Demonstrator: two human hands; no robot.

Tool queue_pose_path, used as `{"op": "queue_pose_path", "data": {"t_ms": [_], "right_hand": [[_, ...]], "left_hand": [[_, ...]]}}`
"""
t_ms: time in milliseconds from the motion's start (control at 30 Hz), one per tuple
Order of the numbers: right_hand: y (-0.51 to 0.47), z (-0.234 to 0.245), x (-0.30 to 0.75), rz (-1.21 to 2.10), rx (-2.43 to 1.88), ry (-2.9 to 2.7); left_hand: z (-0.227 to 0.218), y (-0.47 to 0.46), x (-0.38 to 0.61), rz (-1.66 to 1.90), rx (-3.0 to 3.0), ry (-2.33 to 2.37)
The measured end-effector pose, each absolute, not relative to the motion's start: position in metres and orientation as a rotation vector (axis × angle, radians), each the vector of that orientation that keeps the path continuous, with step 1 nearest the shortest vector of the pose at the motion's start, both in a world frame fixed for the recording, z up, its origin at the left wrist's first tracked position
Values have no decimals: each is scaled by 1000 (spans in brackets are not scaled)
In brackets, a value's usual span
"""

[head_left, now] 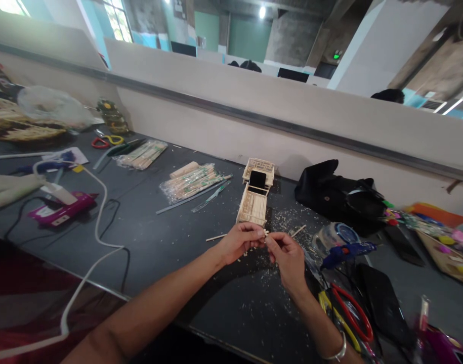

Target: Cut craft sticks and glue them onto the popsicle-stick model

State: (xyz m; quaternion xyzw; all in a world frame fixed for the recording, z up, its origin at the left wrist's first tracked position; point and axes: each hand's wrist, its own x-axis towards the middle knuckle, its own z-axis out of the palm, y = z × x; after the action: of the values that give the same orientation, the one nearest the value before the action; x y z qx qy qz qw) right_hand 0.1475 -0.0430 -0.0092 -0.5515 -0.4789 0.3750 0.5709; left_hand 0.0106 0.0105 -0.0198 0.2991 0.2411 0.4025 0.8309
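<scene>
My left hand point(239, 242) and my right hand point(289, 258) meet over the dark table, fingertips pinched together. Between them are small pale wooden stick pieces point(266, 232), partly hidden by the fingers. Just beyond my hands stands a small model built of wooden sticks point(253, 205), with a slatted front part and a lattice-sided part at the back. A black phone-like object point(257, 181) rests on it. One loose stick point(216, 237) lies left of my left hand, another point(298, 231) beyond my right. Wood crumbs are scattered around.
Bagged sticks point(195, 183) lie left of the model. A blue glue gun point(347, 253), red-handled pliers point(352, 311) and a black phone point(385, 303) are close to my right arm. A black bag point(330, 194) sits by the partition. A white cable point(102, 222) crosses the left side.
</scene>
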Motion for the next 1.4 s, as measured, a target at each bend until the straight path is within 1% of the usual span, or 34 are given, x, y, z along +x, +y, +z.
{"op": "queue_pose_path", "data": {"t_ms": [867, 1400], "right_hand": [[-43, -7, 148, 876, -1324, -1034], [-44, -9, 148, 820, -1358, -1105]], "left_hand": [[-18, 12, 10, 818, 671, 520], [-13, 9, 10, 833, 765, 564]]}}
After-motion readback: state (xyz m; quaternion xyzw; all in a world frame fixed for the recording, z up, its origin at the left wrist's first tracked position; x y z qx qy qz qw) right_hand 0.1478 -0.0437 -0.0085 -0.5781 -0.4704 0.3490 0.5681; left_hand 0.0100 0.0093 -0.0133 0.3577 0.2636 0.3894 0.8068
